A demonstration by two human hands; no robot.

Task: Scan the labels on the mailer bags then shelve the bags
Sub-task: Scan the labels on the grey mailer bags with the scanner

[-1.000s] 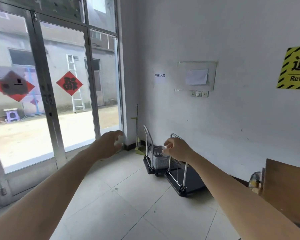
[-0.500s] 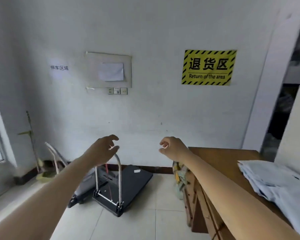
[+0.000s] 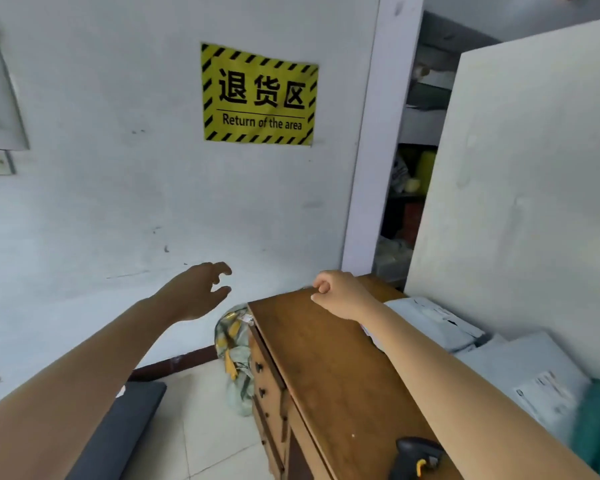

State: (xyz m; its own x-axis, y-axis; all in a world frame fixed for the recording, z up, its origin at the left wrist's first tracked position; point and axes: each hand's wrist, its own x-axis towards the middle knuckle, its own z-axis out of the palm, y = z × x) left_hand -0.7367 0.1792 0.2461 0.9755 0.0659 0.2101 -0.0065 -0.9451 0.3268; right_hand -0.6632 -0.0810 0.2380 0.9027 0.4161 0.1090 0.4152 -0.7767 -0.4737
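- Grey plastic mailer bags [image 3: 433, 323] lie piled at the far right of the wooden surface [image 3: 326, 368]; we judge them light, floppy and slick.
- We would pinch one by a flat edge, keeping its label facing up.
- Our right hand [image 3: 340, 294], fingers curled on nothing, hovers just left of the pile.
- Our left hand [image 3: 191, 292], loosely spread and empty, hangs well apart, beyond the surface edge.
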